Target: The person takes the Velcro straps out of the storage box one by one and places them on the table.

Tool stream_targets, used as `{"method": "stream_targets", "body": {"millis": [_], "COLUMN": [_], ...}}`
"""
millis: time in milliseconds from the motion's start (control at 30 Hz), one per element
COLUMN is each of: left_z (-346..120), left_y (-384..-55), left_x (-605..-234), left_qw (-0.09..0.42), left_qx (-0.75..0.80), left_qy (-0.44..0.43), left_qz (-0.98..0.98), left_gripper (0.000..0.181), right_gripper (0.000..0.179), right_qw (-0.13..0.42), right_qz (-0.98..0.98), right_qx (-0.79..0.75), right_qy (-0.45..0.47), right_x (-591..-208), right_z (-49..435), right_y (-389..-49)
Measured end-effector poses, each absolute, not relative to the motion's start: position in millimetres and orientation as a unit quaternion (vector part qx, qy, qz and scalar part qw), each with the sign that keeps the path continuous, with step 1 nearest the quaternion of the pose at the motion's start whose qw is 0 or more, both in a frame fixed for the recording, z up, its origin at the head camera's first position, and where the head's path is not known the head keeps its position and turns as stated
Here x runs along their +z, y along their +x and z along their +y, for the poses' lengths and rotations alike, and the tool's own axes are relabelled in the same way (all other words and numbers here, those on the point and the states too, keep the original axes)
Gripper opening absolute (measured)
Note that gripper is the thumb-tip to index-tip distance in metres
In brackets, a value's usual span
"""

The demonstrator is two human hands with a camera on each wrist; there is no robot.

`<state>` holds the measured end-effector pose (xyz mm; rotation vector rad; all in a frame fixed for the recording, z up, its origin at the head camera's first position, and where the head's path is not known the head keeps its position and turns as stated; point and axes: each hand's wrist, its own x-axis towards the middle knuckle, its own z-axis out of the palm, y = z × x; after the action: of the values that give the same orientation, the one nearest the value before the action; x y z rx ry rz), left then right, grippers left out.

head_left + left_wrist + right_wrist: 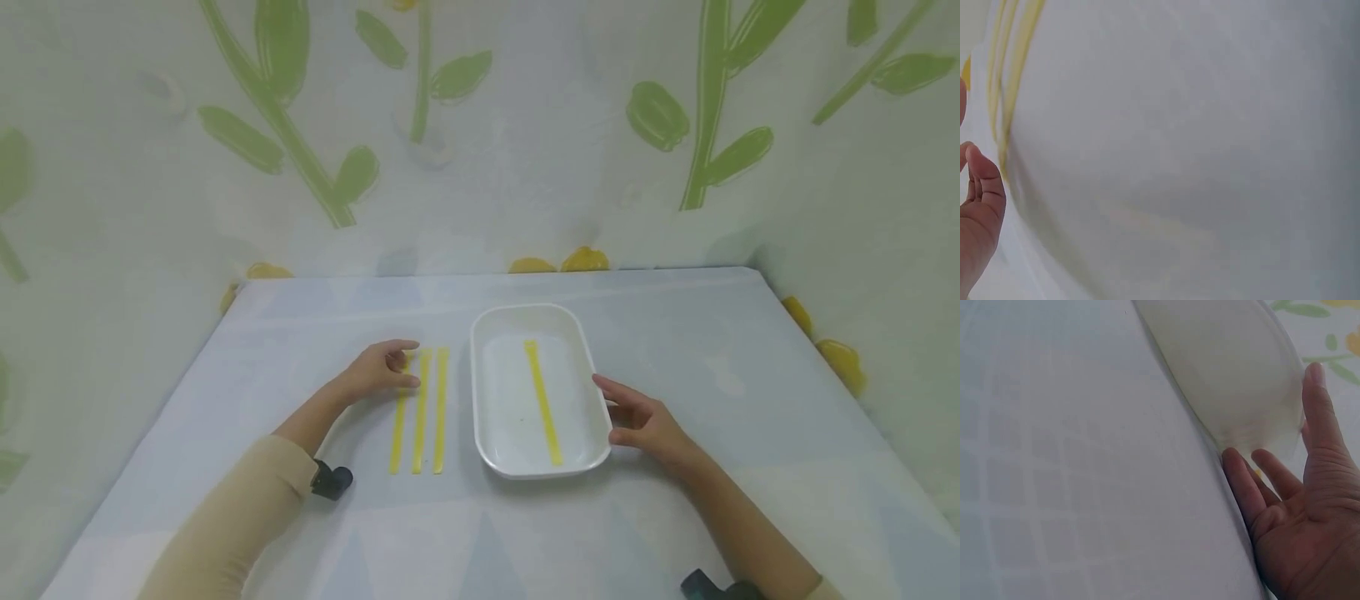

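A white rectangular tray (495, 392) with rounded corners stands on the table, and one yellow strip (544, 404) lies slanted inside it. Left of the tray are three more yellow strips (441, 408), side by side and nearly parallel. My left hand (378, 368) is over the upper part of the leftmost strips, thumb and forefinger apart with nothing between them. In the left wrist view, that hand's fingers (985, 181) show at the left edge, near the strips (1019, 56). My right hand (648, 423) touches the tray's right side with loosely extended fingers; its thumb (1316, 394) reaches up beside the rim.
A pale cloth with faint triangle shapes covers the table (480, 533). Behind and beside it hang light curtains (540, 150) printed with green stems and leaves. Dark cameras (332, 481) are strapped to both wrists.
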<state>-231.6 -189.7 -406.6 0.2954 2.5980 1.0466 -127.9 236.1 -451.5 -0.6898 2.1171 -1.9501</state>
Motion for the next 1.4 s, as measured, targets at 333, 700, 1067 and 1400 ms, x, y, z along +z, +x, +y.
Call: {"method": "stream_targets", "body": {"millis": [333, 700, 1067, 1400], "left_z": [-164, -131, -97, -60], "left_y": [-240, -259, -268, -271], "left_x": [-389, -354, -328, -329], "left_qw": [0.165, 0.163, 0.216, 0.236], "left_qx": [0.399, 0.405, 0.415, 0.463], "left_qy": [0.13, 0.169, 0.19, 0.18], "left_qz": [0.892, 0.884, 0.863, 0.835], "left_gripper": [0.067, 0.067, 0.069, 0.063], "right_gripper": [0.07, 0.07, 0.071, 0.07], "right_qw": [0.086, 0.082, 0.078, 0.084], "right_qz": [0.711, 0.728, 0.722, 0.72], "right_qx": [-0.657, -0.644, -0.646, -0.65], "right_qy": [-0.235, -0.22, -0.236, -0.228], "right_x": [-451, -454, -450, -448], "right_z": [235, 236, 234, 235], "right_y": [-128, -127, -128, -129]}}
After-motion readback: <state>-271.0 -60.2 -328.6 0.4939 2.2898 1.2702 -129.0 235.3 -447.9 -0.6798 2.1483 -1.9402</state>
